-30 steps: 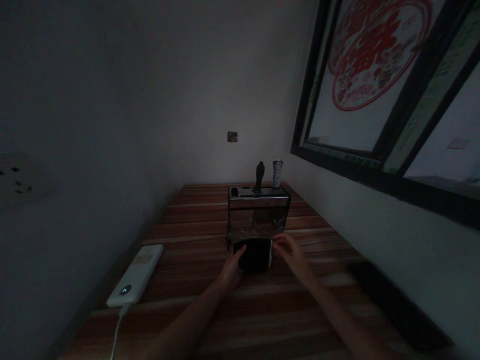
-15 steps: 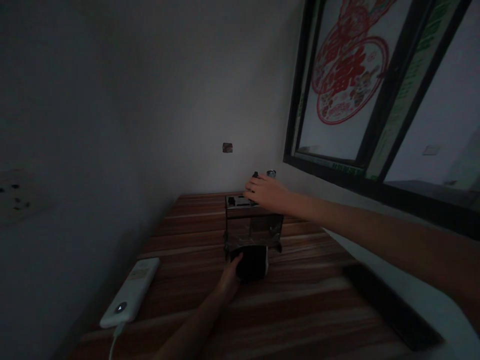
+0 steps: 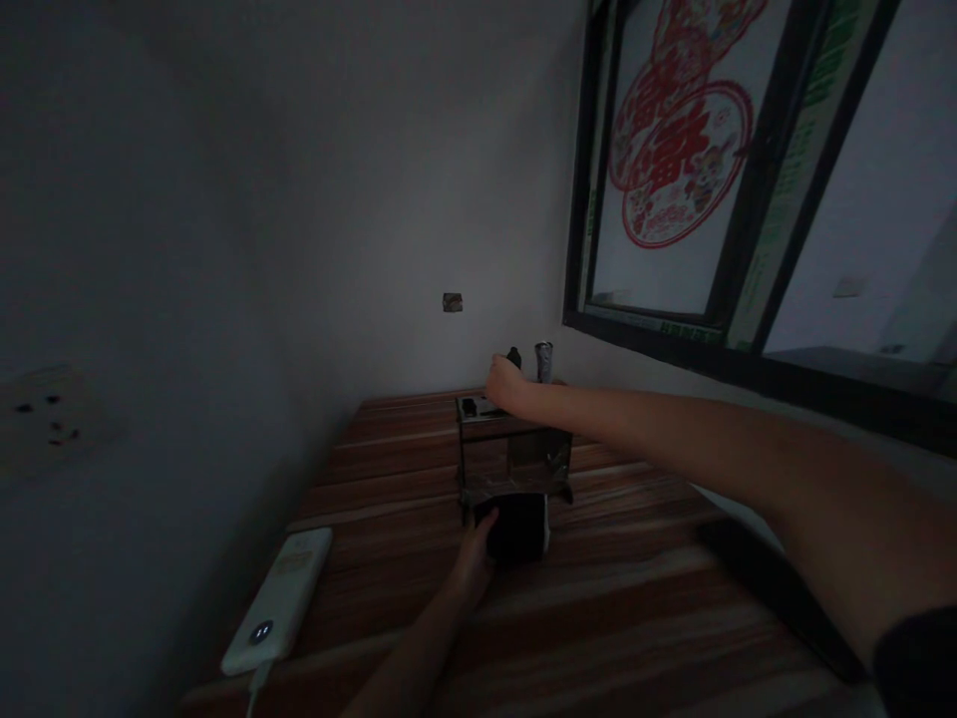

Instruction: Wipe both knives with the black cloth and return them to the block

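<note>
My left hand (image 3: 473, 558) is closed on the left side of a black, box-like object (image 3: 517, 529) with a pale right edge, its thumb lying over the front. Just behind it stands a boxy appliance (image 3: 478, 459) with a metal frame, a see-through front and dark fittings on top. Over that top, my right hand (image 3: 508, 384) is curled closed. A black knob-like tip (image 3: 514, 355) sticks up beside its fingers; the hand hides what is below. A silver cylinder (image 3: 544, 361) stands upright just right of my right hand.
On the wood-grain table (image 3: 389, 479), a white power bank (image 3: 280, 598) with a cable lies at left. A long dark flat object (image 3: 778, 598) is at right. Walls border the left and back; a dark-framed window (image 3: 673, 339) is on the right, and a socket (image 3: 45, 419) on the left wall.
My right hand has gone from lying spread over the appliance's top to a closed curl there. The silver cylinder now shows more fully. The view has shifted slightly; my left hand keeps its hold.
</note>
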`<state>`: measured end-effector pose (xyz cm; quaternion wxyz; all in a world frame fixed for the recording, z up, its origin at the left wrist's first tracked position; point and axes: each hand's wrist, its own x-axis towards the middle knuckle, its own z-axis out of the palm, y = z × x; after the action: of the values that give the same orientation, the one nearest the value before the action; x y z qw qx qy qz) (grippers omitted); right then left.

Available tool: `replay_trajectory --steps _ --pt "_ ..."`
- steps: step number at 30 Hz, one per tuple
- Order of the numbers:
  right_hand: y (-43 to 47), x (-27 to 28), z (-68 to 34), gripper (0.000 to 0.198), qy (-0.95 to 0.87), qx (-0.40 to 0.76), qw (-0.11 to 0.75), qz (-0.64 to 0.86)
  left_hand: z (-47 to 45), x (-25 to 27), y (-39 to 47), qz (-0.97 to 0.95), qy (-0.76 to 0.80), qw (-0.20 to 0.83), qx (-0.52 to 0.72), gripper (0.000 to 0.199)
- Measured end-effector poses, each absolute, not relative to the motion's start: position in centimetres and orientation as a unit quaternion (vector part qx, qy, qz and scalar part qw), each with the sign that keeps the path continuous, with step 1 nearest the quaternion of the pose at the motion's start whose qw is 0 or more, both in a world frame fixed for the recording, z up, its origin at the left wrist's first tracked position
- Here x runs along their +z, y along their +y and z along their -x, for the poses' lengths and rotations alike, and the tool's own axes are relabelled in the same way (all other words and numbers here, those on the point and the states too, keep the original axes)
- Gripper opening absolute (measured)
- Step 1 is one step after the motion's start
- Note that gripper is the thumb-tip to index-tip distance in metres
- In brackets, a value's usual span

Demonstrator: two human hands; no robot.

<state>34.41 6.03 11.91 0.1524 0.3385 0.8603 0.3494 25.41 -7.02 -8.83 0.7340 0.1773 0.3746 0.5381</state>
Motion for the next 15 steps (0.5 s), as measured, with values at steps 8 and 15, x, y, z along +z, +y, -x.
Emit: replay_trajectory --steps 8,15 --pt "7.9 10.2 -35.2 0.025 0.800 0.376 0.103 -0.456 -25.3 -9.5 -6.8 -0.197 0.369 0.736 0.533 0.030" --pt "8.7 11.1 -36.4 0.028 0.837 0.348 0.037 -0.422 -25.4 -9.3 -7.1 -0.217 0.357 0.737 0.532 0.033"
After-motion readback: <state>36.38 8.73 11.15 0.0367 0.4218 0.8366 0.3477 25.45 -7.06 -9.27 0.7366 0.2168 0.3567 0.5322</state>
